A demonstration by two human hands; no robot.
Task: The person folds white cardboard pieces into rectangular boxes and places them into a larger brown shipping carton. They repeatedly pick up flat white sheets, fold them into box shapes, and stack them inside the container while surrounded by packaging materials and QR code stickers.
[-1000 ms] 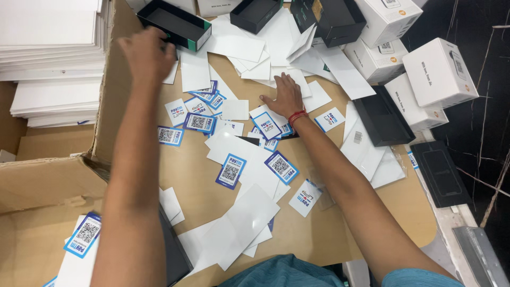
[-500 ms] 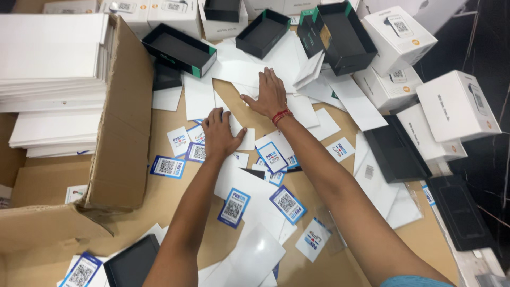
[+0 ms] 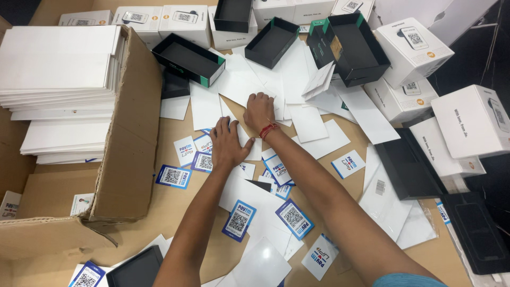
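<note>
Head view | left hand (image 3: 227, 144) laid flat and open on white cards (image 3: 249, 85), right hand (image 3: 258, 110) spread open beside it | cards scattered mid-tabletop (image 3: 340, 196) among blue code stickers (image 3: 239, 219) | step judged: gathering cards; closing fingers called for next.

Head cam; looks down, close.
</note>
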